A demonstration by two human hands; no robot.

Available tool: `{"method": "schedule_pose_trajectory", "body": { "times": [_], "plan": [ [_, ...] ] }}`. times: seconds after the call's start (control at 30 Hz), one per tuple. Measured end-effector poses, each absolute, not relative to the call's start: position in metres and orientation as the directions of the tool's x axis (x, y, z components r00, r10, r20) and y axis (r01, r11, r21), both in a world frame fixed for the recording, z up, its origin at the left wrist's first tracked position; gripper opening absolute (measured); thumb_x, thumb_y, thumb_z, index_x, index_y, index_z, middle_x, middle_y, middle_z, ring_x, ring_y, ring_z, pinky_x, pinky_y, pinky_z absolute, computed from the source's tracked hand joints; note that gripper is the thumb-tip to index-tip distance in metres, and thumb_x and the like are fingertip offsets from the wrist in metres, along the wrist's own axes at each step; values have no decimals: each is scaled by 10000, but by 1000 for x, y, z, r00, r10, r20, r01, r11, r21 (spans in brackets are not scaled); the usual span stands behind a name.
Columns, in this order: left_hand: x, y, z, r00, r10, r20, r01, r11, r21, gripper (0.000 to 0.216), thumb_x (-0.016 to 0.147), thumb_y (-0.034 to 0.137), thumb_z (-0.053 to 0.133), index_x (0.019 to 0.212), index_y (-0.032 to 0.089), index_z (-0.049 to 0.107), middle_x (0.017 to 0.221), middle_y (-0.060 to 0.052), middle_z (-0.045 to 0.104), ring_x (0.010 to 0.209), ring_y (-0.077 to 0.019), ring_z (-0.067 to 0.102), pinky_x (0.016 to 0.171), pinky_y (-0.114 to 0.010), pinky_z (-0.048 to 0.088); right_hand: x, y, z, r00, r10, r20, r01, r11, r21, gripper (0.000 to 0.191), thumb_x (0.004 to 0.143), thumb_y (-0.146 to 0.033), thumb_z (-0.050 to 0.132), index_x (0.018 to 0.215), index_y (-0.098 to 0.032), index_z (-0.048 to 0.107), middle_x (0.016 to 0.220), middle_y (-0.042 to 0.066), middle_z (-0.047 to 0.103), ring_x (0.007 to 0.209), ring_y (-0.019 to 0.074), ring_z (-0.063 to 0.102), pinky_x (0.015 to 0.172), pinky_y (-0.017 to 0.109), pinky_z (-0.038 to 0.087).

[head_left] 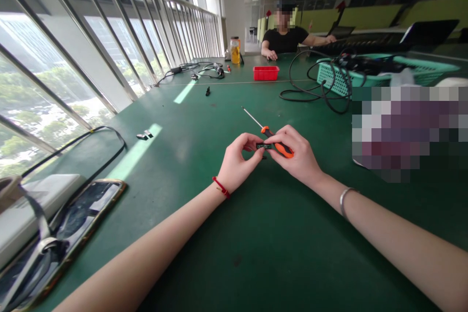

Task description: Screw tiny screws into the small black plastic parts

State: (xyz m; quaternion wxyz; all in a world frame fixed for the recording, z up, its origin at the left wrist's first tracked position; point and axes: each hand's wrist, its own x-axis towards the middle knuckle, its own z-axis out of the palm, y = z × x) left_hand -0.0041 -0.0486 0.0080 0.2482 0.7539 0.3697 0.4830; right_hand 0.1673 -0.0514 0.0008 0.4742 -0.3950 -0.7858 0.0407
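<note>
My left hand (237, 161) and my right hand (298, 153) meet over the green table (256, 243), both pinching a small black part (263, 146) between thumbs and fingers. An orange-handled screwdriver (274, 142) lies under or within my right fingers, its metal shaft pointing away to the upper left. Whether my right hand grips the screwdriver or only rests over it I cannot tell. A red cord circles my left wrist, and a silver bangle my right.
A phone (78, 222) and a white box with a strap lie at the near left. Two small parts (145, 135) sit left of centre. A red tray (265, 73), a jar (235, 50), black cables, and a teal basket (365, 75) stand further off. Another person sits at the far end.
</note>
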Motion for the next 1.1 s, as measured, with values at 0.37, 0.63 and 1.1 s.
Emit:
{"method": "schedule_pose_trajectory", "body": {
  "times": [0.37,0.63,1.1],
  "plan": [
    [1,-52,6,188,859,477,179,-508,843,74,748,158,571,811,154,532,775,-2,562,718,-98,523,709,-229,459,166,-56,1,-297,568,768,641,715,-280,154,832,-183,539,922,-245,648,841,39,505,756,150,543,676,281,461],
    [1,-52,7,188,879,437,165,-467,869,84,729,156,585,786,156,523,757,0,564,703,-100,532,691,-232,467,167,-57,3,-320,581,748,668,698,-257,153,840,-199,530,898,-255,660,834,43,519,752,156,542,674,288,460],
    [-36,-25,4,198,831,520,626,-515,585,150,793,163,485,846,163,625,860,-34,635,806,-148,591,779,-293,469,173,-39,-10,-132,866,482,735,412,-538,176,818,-350,577,877,-211,666,828,34,523,708,160,545,655,297,428]
  ]
}}
